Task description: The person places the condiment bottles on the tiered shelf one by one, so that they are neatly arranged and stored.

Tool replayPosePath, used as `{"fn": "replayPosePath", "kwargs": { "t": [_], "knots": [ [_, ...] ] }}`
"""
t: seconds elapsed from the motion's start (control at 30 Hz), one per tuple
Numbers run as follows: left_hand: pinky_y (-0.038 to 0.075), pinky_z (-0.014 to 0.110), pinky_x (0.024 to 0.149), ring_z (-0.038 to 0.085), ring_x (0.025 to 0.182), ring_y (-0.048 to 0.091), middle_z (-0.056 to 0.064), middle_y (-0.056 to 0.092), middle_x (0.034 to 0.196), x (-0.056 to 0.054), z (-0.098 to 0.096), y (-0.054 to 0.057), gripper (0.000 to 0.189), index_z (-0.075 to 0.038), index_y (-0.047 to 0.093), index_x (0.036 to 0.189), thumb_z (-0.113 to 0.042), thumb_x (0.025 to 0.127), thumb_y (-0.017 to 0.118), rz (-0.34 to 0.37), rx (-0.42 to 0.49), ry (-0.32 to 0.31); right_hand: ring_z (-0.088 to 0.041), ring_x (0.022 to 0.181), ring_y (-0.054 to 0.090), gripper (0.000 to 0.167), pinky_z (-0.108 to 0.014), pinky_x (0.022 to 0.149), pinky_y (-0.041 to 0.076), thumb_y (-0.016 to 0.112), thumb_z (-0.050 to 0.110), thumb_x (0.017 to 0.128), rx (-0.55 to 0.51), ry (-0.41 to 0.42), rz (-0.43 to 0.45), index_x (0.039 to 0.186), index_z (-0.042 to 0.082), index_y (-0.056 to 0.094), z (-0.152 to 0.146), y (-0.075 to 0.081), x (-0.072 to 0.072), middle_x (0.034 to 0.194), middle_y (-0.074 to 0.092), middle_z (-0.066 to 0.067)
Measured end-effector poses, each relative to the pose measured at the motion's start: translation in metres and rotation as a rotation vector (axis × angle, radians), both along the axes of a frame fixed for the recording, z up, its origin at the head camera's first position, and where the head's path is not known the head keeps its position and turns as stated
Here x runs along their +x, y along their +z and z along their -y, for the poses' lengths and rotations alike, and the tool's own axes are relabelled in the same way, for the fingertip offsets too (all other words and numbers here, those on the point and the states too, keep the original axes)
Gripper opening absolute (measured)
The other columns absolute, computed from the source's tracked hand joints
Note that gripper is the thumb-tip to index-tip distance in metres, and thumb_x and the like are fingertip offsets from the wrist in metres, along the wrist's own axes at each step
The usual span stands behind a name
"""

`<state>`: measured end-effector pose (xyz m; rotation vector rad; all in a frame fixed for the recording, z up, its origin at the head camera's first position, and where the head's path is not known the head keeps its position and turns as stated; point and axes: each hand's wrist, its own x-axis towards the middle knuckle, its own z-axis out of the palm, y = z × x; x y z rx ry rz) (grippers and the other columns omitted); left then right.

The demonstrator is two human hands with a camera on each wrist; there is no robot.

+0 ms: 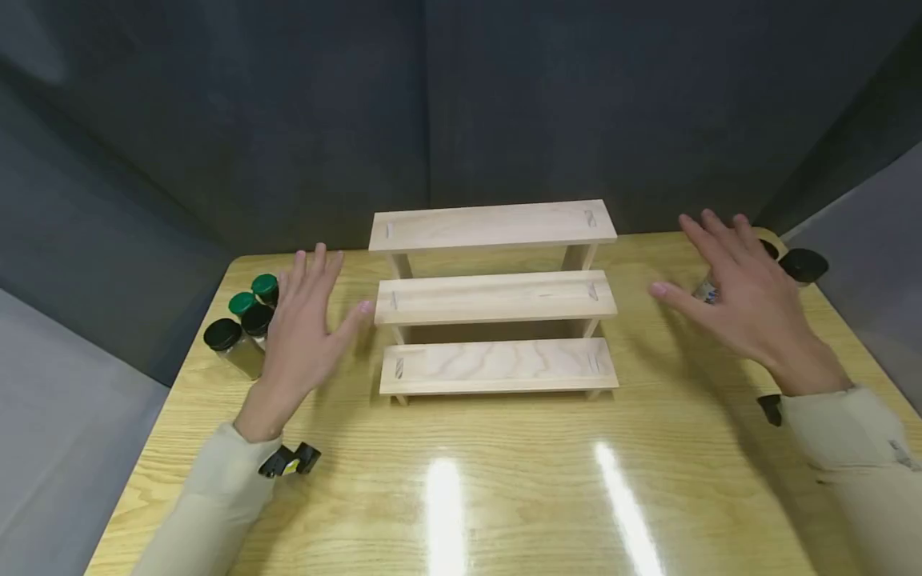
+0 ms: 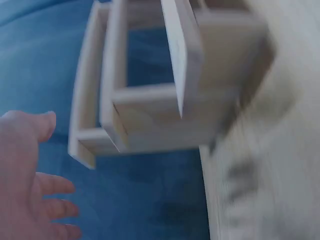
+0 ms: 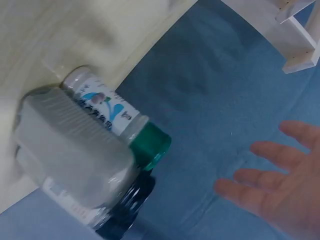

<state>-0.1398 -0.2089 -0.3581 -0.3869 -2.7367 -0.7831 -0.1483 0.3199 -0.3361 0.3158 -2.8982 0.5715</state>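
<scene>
A three-tier wooden shelf (image 1: 497,300) of pale boards stands in the middle of the table; in the left wrist view its side (image 2: 150,100) shows, blurred. To its left my left hand (image 1: 306,340) hovers with fingers straight and thumb spread, holding nothing. My right hand (image 1: 749,300) is held over the table on the other side, fingers spread, also holding nothing. Beneath and beyond it are jars partly hidden in the head view. The right wrist view shows a green-capped jar (image 3: 115,110) with a white label beside a larger dark-capped jar (image 3: 75,145), apart from my right fingers.
Several jars with green and black lids, among them a black-lidded jar (image 1: 234,346), stand by the table's left edge. Dark curtains (image 1: 432,104) rise behind the wooden table (image 1: 519,480), and grey panels flank it.
</scene>
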Motion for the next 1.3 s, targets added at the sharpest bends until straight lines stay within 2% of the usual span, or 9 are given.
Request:
{"fn": "replayPosePath", "kwargs": {
  "t": [0.2,0.37,0.53,0.67,0.83,0.93,1.07,1.23,1.3],
  "knots": [
    [0.04,0.066,0.122,0.039,0.158,0.034,0.014,0.034,0.174,0.034,-0.009,-0.006,0.071,-0.005,0.04,0.168,-0.033,0.11,0.07,0.083,0.296,-0.029,-0.046,0.163,0.016,0.089,-0.077,0.128,0.01,0.069,0.052,0.103,-0.09,-0.067,-0.098,0.173,0.01,0.031,-0.015,-0.003,0.023,0.177,0.025,-0.021],
    [0.06,0.051,0.101,0.039,0.127,0.063,0.02,0.056,0.155,0.046,-0.012,-0.019,0.063,-0.002,0.047,0.162,-0.029,0.111,0.07,0.252,0.469,0.054,-0.052,0.155,0.032,0.085,-0.074,0.128,0.02,0.071,0.056,0.101,-0.166,-0.152,-0.245,0.167,0.008,0.045,-0.03,-0.012,0.035,0.171,0.038,-0.02],
    [0.066,0.039,0.085,0.032,0.103,0.071,0.02,0.065,0.136,0.045,-0.016,-0.032,0.057,0.0,0.05,0.158,-0.024,0.11,0.069,0.472,0.609,0.077,-0.054,0.148,0.042,0.087,-0.063,0.13,0.025,0.07,0.065,0.098,-0.221,-0.203,-0.395,0.158,0.003,0.056,-0.053,-0.023,0.038,0.162,0.05,-0.025],
    [0.068,0.035,0.079,0.023,0.086,0.073,0.018,0.068,0.117,0.044,-0.019,-0.039,0.055,0.006,0.05,0.155,-0.016,0.109,0.07,0.579,0.729,0.068,-0.055,0.146,0.041,0.089,-0.063,0.129,0.025,0.07,0.065,0.098,-0.233,-0.267,-0.387,0.157,0.001,0.054,-0.066,-0.031,0.04,0.159,0.05,-0.028],
    [0.067,0.029,0.071,0.016,0.077,0.069,0.011,0.068,0.104,0.041,-0.021,-0.046,0.051,0.008,0.051,0.152,-0.005,0.107,0.07,0.652,0.847,0.076,-0.058,0.133,0.045,0.082,-0.065,0.111,0.037,0.072,0.056,0.099,-0.211,-0.349,-0.335,0.157,0.001,0.054,-0.073,-0.041,0.042,0.147,0.052,-0.034],
    [0.067,0.027,0.067,0.017,0.072,0.07,0.009,0.067,0.102,0.04,-0.021,-0.049,0.05,0.009,0.051,0.15,-0.002,0.106,0.07,0.69,0.883,0.089,-0.051,0.124,0.048,0.078,-0.035,0.096,0.042,0.075,0.047,0.1,-0.208,-0.374,-0.311,0.156,-0.002,0.054,-0.074,-0.05,0.039,0.14,0.05,-0.034],
    [0.068,0.029,0.068,0.019,0.075,0.071,0.011,0.067,0.104,0.04,-0.023,-0.054,0.049,0.008,0.052,0.149,-0.002,0.105,0.072,0.733,0.881,0.097,-0.038,0.109,0.051,0.074,-0.01,0.076,0.026,0.08,0.037,0.099,-0.208,-0.411,-0.267,0.157,-0.002,0.053,-0.076,-0.058,0.035,0.135,0.05,-0.031],
    [0.068,0.03,0.072,0.02,0.081,0.07,0.013,0.067,0.104,0.039,-0.024,-0.056,0.048,0.009,0.051,0.148,-0.001,0.106,0.07,0.744,0.896,0.086,-0.008,0.095,0.046,0.073,-0.007,0.074,0.027,0.081,0.032,0.099,-0.226,-0.46,-0.215,0.158,0.0,0.052,-0.076,-0.063,0.032,0.139,0.05,-0.029],
    [0.068,0.03,0.072,0.019,0.08,0.071,0.012,0.066,0.102,0.039,-0.024,-0.056,0.048,0.011,0.05,0.149,0.001,0.106,0.069,0.745,0.913,0.074,-0.012,0.095,0.051,0.072,-0.008,0.073,0.027,0.081,0.03,0.099,-0.221,-0.469,-0.203,0.157,-0.001,0.051,-0.076,-0.064,0.031,0.14,0.05,-0.03]
  ]
}}
